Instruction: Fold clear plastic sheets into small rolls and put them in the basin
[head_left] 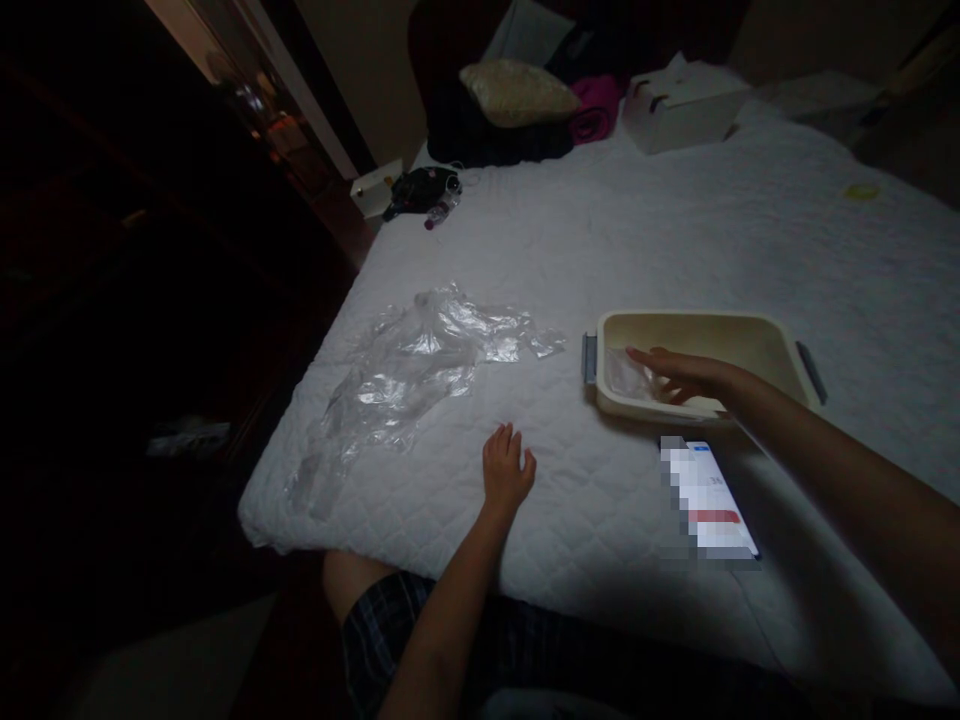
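My right hand [686,374] reaches over the near side of a cream plastic bin [697,318] with grey side handles. Its fingers are apart, beside a piece of clear plastic [628,374] at the bin's left end; whether they touch it I cannot tell. On the white quilted bed, my left hand [508,468] rests palm down with fingers apart and holds nothing. Crumpled clear plastic sheets [420,350] are spread out ahead and to the left of it. A lit phone [716,505] lies in front of the bin, partly blurred out.
At the bed's far side are a cushion [517,93], a rolled magenta cloth [596,110] and a white box [682,105]. A small bottle [442,208] lies by a dark bag [420,190] at the far left edge. A yellow item [862,191] lies at the right.
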